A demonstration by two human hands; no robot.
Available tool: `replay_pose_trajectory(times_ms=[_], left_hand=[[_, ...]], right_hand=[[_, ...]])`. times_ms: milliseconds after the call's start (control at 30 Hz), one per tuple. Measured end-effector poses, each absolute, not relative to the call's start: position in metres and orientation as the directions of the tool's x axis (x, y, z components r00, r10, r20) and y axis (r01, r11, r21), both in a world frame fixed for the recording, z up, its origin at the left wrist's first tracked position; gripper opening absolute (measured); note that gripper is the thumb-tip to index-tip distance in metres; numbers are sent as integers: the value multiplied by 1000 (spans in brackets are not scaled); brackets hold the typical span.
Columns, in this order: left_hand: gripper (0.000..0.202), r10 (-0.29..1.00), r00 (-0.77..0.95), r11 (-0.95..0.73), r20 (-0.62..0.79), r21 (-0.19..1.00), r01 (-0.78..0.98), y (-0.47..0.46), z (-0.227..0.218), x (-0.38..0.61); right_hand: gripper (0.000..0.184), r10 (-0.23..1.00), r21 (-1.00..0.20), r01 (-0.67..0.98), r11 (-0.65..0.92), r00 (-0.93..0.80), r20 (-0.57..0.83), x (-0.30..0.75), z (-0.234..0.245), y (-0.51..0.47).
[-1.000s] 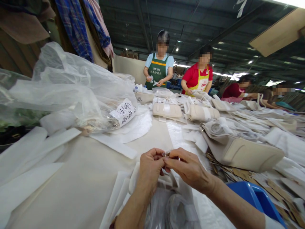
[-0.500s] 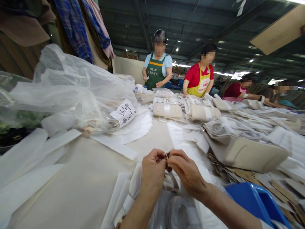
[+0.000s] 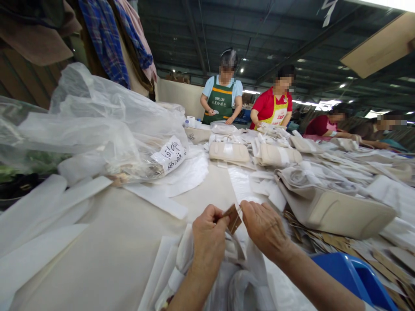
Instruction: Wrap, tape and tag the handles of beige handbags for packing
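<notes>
Between thumb and fingers, my left hand (image 3: 209, 235) pinches a small brown tag (image 3: 234, 220) that looks like card. My right hand (image 3: 265, 229) is closed at the tag's right edge, pinching a thin white string (image 3: 239, 210) that runs along it. Both hands are above a pale bag (image 3: 223, 283) with white wrapping and a clear-wrapped coiled strap (image 3: 244, 287). My forearms partly cover this bag.
A large clear plastic sack (image 3: 119, 125) with a handwritten label lies at left, near white foam strips (image 3: 48, 242). Cream bags (image 3: 337, 211) are piled at right, above a blue bin (image 3: 353, 276). Several co-workers (image 3: 223, 95) stand across the table.
The brown tag has come into clear view in my left hand. My right hand has moved slightly right, away from the left, with the string at its fingertips.
</notes>
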State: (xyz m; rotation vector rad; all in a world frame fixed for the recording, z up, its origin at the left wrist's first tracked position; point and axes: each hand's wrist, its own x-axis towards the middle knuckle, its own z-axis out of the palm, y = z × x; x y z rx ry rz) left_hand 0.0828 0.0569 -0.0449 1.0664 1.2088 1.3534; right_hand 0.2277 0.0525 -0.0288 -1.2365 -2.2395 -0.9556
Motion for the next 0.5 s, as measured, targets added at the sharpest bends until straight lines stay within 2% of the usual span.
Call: replay_pose_trajectory(times_ms=[67, 133, 167, 233, 267, 333, 400, 500], left_hand=[[10, 989, -146, -7, -21, 982, -188, 57, -45, 83], [10, 987, -162, -41, 0, 968, -246, 55, -44, 82], [10, 987, -160, -67, 24, 961, -268, 54, -43, 82], [10, 986, -149, -118, 75, 944, -307, 51, -41, 81], [10, 986, -138, -136, 96, 937, -321, 49, -41, 81], [10, 983, -125, -171, 136, 926, -336, 48, -40, 81], [10, 970, -143, -232, 198, 928, -290, 48, -42, 81], [26, 935, -123, -339, 332, 940, -42, 51, -44, 83]], right_hand=[[23, 711, 211, 886, 413, -459, 533, 234, -30, 48], [16, 861, -71, 924, 377, -321, 395, 237, -24, 41], [20, 909, -239, 911, 337, -249, 333, 237, -19, 38], [33, 952, -542, 790, 288, -176, 250, 233, -6, 34], [32, 958, -652, 703, 283, -176, 227, 231, -1, 34], [20, 968, -805, 540, 247, -184, 173, 225, 7, 36], [18, 986, -905, 398, 153, -121, 113, 222, 7, 41], [20, 994, -972, 213, 94, 37, 104, 223, 1, 46]])
